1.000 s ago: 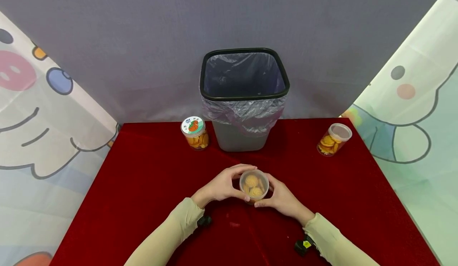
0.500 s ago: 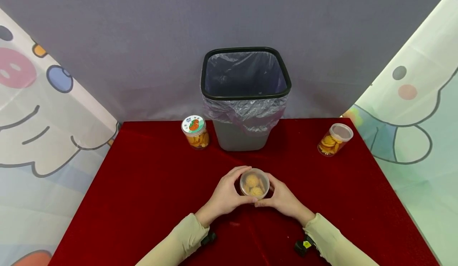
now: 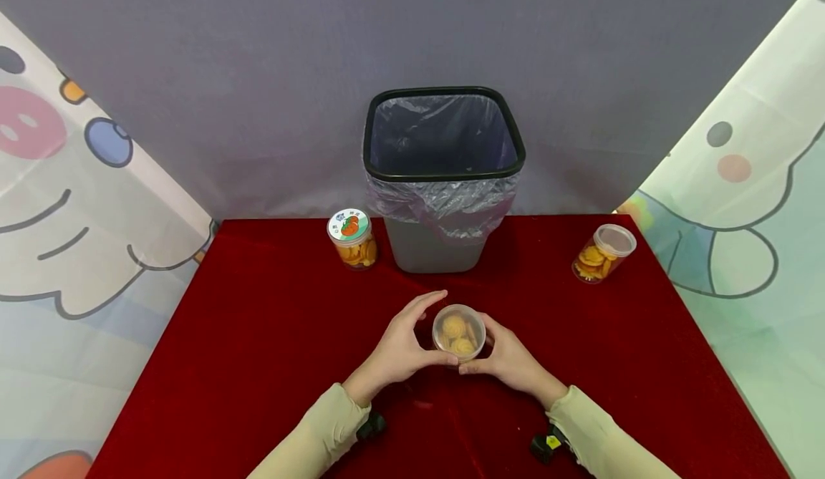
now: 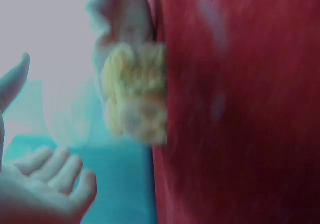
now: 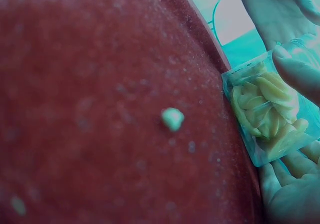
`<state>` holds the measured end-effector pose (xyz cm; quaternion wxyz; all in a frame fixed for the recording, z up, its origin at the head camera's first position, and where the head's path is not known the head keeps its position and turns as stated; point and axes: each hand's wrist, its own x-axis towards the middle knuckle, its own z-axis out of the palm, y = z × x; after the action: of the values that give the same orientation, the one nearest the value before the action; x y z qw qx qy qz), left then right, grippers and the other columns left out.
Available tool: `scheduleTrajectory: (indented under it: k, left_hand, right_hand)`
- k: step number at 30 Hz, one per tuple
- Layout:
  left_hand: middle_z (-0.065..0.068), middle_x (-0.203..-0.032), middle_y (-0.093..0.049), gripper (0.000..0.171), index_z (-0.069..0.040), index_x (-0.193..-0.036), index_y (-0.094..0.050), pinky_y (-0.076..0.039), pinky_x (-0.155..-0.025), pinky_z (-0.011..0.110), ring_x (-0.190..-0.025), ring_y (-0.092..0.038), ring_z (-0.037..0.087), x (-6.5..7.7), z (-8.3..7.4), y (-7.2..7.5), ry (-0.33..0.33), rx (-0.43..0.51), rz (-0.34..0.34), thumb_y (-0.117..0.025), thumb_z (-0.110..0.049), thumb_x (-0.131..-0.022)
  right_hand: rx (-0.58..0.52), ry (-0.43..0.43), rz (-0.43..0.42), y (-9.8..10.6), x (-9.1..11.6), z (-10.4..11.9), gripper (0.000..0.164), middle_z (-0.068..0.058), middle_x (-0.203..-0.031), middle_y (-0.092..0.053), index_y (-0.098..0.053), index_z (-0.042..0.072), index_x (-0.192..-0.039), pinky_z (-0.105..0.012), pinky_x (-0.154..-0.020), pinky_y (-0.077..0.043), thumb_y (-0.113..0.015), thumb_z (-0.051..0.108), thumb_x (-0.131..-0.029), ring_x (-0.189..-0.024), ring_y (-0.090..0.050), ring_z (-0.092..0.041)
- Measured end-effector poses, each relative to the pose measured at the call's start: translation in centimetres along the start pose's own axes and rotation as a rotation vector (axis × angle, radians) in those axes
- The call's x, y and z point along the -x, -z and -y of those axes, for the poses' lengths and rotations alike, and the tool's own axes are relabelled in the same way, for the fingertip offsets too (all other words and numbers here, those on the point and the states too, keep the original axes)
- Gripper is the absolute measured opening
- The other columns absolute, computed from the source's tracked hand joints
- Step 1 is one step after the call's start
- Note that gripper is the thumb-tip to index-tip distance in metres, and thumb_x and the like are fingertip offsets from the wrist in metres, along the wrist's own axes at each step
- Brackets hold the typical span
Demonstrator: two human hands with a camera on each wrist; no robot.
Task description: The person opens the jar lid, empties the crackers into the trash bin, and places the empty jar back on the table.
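Loosened on the left hand (image 3: 397,351) side of the clear cookie jar (image 5: 267,106), gripped on the right.

Spread wide at the left, with far fingers clear of the frosted lid (image 3: 459,332), unlike half a second ago; cannot tell at the thumb whether touching. Held as before by the right hand (image 3: 513,362), with thumb and fingers curled round the side. Set upright on the red tablecloth (image 3: 271,321), before the bag-lined wastebasket (image 3: 438,246). Probably steadied mainly from the right now.
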<state>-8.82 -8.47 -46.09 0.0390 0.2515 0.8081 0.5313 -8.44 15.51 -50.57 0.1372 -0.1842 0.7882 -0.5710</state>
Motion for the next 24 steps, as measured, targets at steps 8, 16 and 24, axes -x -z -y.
scheduleTrajectory:
  k: [8,16,24]
  left_hand:
    - [-0.007,-0.155,-0.036,0.098,-0.019,-0.155,-0.036,-0.041,-0.107,0.046,-0.14,-0.037,0.024,-2.3,2.0,2.7,-0.086,0.051,0.264,-0.091,-0.023,-0.073]
    - [-0.003,-0.159,-0.032,0.098,-0.012,-0.157,-0.031,-0.033,-0.113,0.043,-0.145,-0.03,0.026,-5.3,3.8,3.5,-0.149,0.232,0.575,-0.088,-0.012,-0.077]
    - [0.011,-0.153,-0.043,0.088,-0.005,-0.152,-0.038,-0.033,-0.113,0.039,-0.14,-0.04,0.02,-5.7,4.1,2.7,-0.169,0.327,0.642,-0.084,0.0,-0.078]
  right_hand:
    - [-0.015,-0.035,-0.002,-0.1,-0.2,0.0,0.095,-0.009,-0.144,-0.049,-0.04,0.011,-0.15,-0.026,-0.101,-0.043,-0.092,0.015,-0.071,-0.131,-0.049,-0.028]
    - [-0.021,-0.024,0.019,0.0,-0.1,0.2,0.092,-0.007,-0.144,-0.049,-0.041,0.013,-0.149,-0.025,-0.101,-0.042,-0.091,0.023,-0.073,-0.131,-0.049,-0.026]
    - [-0.024,-0.013,0.008,0.0,0.0,0.2,0.089,-0.005,-0.143,-0.05,-0.044,0.013,-0.147,-0.024,-0.102,-0.042,-0.092,0.021,-0.071,-0.132,-0.049,-0.025]
